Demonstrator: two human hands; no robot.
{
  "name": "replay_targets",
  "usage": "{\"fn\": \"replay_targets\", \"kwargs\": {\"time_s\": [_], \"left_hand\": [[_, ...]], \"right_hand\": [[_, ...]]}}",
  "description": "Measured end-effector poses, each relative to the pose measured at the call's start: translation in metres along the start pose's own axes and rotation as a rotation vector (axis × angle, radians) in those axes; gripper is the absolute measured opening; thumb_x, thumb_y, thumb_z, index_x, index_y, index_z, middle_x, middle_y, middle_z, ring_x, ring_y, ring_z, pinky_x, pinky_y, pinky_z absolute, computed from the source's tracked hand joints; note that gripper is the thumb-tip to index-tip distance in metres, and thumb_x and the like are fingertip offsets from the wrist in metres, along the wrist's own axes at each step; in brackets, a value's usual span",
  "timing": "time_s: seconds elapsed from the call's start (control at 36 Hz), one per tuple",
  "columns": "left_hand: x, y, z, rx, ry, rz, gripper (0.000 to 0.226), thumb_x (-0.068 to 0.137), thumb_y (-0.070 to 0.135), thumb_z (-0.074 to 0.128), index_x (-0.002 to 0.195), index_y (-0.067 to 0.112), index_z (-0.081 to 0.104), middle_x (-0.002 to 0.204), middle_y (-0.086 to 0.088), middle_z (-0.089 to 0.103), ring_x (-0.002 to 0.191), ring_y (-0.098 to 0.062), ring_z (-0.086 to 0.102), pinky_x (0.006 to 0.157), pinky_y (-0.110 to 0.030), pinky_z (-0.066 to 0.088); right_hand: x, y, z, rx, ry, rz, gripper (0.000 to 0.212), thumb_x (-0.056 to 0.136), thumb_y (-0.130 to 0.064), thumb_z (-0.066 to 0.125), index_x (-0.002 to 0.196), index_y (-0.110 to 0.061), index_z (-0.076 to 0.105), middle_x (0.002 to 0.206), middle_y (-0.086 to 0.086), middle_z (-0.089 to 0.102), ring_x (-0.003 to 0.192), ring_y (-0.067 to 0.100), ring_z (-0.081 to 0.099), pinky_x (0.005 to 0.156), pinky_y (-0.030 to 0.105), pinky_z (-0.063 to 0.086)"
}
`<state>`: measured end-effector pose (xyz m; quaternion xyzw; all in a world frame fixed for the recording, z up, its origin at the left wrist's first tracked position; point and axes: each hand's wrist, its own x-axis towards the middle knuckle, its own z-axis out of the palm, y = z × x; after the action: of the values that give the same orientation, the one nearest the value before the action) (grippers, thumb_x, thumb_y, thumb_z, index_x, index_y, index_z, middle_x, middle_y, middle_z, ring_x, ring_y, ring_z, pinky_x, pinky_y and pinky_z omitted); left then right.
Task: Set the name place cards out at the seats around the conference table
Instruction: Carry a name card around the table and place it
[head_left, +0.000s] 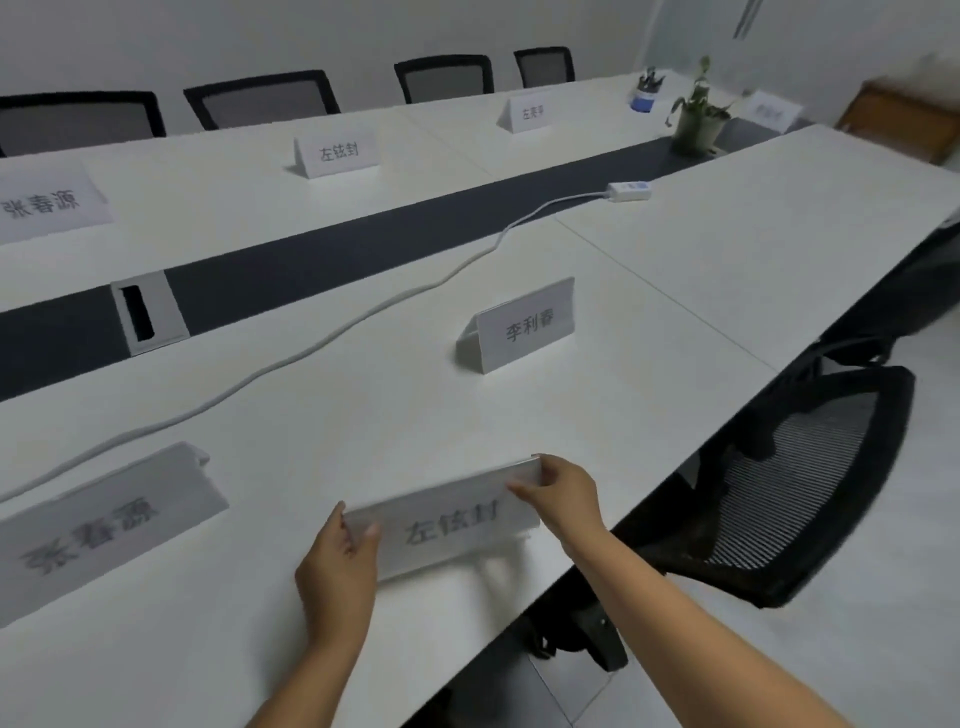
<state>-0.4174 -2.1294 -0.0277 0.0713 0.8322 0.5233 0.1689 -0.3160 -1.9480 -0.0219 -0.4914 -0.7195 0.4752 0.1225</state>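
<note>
Gripping a name card (447, 522) by its ends at the counter's (675, 270) near edge, both hands, left hand (337, 561) and right hand (563, 499), pinched it between curled fingers; six cards already stood along both long edges, leaving the far near-side seats apparently unserved.

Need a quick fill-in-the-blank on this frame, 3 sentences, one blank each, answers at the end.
1. The place card nearest the table edge is held at its two ends by ____ hands: the left hand and the right hand.
2. The white cable runs up the table to a white ____.
3. The potted plant stands on the table's dark ____ strip.

Answers: both; power strip; centre
</note>
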Motion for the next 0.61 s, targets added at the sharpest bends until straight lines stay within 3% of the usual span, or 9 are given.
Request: {"fn": "replay_targets", "kwargs": {"time_s": [0.14,0.19,0.28,0.31,0.39,0.44,0.5,0.56,0.61], "left_hand": [[-0.003,0.034,-0.002,-0.113,-0.003,0.136,0.045,0.082,0.003,0.060,0.126,0.002,0.048,0.113,-0.016,0.059,0.107,-0.018,0.053,0.088,-0.019,0.040],[-0.008,0.060,0.007,-0.174,-0.013,0.207,0.045,0.083,0.003,0.058,0.127,0.003,0.047,0.115,-0.008,0.056,0.105,-0.012,0.050,0.092,-0.024,0.037],[-0.026,0.102,0.031,-0.197,-0.014,0.358,0.044,0.084,0.007,0.058,0.127,0.005,0.048,0.109,0.008,0.051,0.100,-0.011,0.051,0.079,-0.001,0.038],[-0.035,0.117,0.042,-0.207,-0.028,0.398,0.044,0.084,0.007,0.058,0.126,0.005,0.049,0.106,0.016,0.051,0.097,-0.010,0.052,0.074,0.003,0.038],[-0.067,0.155,0.082,-0.228,-0.126,0.499,0.041,0.083,0.009,0.059,0.124,0.007,0.053,0.094,0.041,0.053,0.090,-0.001,0.058,0.078,-0.006,0.044],[-0.093,0.174,0.114,-0.254,-0.198,0.538,0.044,0.082,0.010,0.060,0.125,0.009,0.052,0.103,0.013,0.068,0.099,-0.019,0.062,0.084,-0.016,0.048],[-0.122,0.189,0.150,-0.296,-0.261,0.557,0.047,0.081,0.010,0.061,0.126,0.011,0.050,0.109,-0.011,0.067,0.104,-0.028,0.061,0.089,-0.024,0.047],[-0.157,0.203,0.185,-0.348,-0.343,0.561,0.047,0.081,0.008,0.061,0.127,0.012,0.049,0.117,-0.006,0.063,0.108,-0.022,0.059,0.088,-0.013,0.041],[-0.193,0.214,0.219,-0.369,-0.442,0.572,0.047,0.082,0.007,0.061,0.127,0.012,0.049,0.113,0.015,0.061,0.104,-0.012,0.060,0.082,-0.003,0.040]], "right_hand": [[-0.030,-0.037,-0.043,0.065,0.153,-0.155,0.042,0.077,-0.019,0.067,0.118,-0.010,0.059,0.117,0.005,0.065,0.110,0.017,0.058,0.094,0.029,0.046],[-0.042,-0.051,-0.071,0.125,0.242,-0.225,0.041,0.077,-0.017,0.066,0.117,-0.012,0.060,0.114,0.001,0.065,0.108,0.013,0.058,0.093,0.023,0.045],[-0.061,-0.060,-0.119,0.250,0.362,-0.298,0.037,0.078,-0.010,0.064,0.114,-0.017,0.062,0.099,-0.012,0.064,0.099,0.006,0.058,0.082,0.006,0.042],[-0.067,-0.058,-0.136,0.303,0.410,-0.308,0.037,0.078,-0.008,0.064,0.114,-0.018,0.062,0.098,-0.014,0.063,0.099,0.006,0.058,0.084,0.006,0.043],[-0.084,-0.038,-0.188,0.454,0.587,-0.322,0.038,0.077,-0.006,0.065,0.112,-0.021,0.063,0.108,-0.008,0.064,0.107,0.011,0.058,0.094,0.025,0.046],[-0.097,-0.020,-0.224,0.529,0.699,-0.335,0.036,0.077,-0.005,0.065,0.103,-0.029,0.064,0.110,-0.009,0.062,0.105,0.007,0.059,0.092,0.024,0.047],[-0.111,0.003,-0.262,0.605,0.804,-0.325,0.035,0.076,-0.004,0.066,0.102,-0.027,0.064,0.111,-0.009,0.060,0.097,-0.002,0.059,0.089,0.017,0.049],[-0.125,0.035,-0.300,0.676,0.908,-0.290,0.036,0.077,-0.002,0.065,0.110,-0.014,0.063,0.117,-0.008,0.058,0.097,-0.002,0.057,0.090,0.013,0.048],[-0.140,0.068,-0.336,0.745,0.983,-0.259,0.040,0.077,-0.001,0.064,0.117,-0.007,0.059,0.117,-0.008,0.059,0.103,0.002,0.058,0.087,0.011,0.048]]}}
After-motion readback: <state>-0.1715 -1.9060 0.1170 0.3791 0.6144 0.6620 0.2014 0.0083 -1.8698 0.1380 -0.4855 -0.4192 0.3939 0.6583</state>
